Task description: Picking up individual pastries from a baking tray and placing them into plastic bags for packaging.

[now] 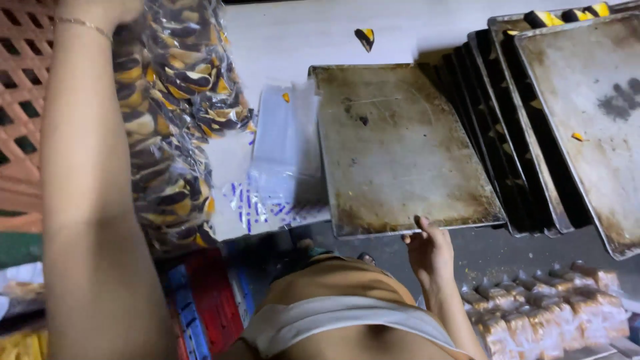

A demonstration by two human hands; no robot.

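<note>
You have one view, from the camera on your head, looking steeply down and close onto the flat baking tray [400,147]; your torso fills the frame just below the tray's near edge.

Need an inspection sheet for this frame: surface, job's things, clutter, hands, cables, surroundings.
Surface: white table, worn and stained.
Job's things: empty baking tray, greasy, lying flat; large clear bag of yellow-and-black pastries, held up at the left.
Clutter: flat plastic bags beside the tray; loose pastry piece; crumbs; stack of tilted empty trays on the right.
Hands: right hand touches the tray's near edge; left hand raised at the bag's top, mostly cut off by the frame.
Cables: nothing seen.
Surroundings: lattice crate left; wrapped brown cakes lower right; red and blue crates below.
</note>
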